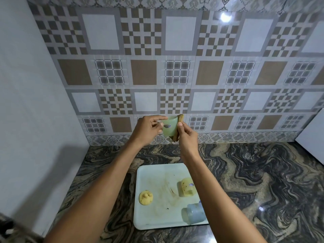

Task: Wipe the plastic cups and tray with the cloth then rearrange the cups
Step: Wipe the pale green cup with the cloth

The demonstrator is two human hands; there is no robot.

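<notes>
My left hand [149, 128] grips a pale green plastic cup [169, 127], raised in front of the tiled wall. My right hand [186, 137] pinches a brownish cloth [179, 120] and holds it against the cup's right side. Below, a white tray [157, 213] with brown smears lies on the counter. On the tray a yellow cup [186, 187] lies on its side, and a blue cup [195, 213] stands at the front right corner, partly behind my right forearm. A small round yellow cup [146, 197] sits at the tray's left edge.
The dark marbled counter [254, 181] stretches to the right of the tray. A patterned tile wall runs along the back and a plain white wall stands at the left. A white panel [313, 137] leans at the far right.
</notes>
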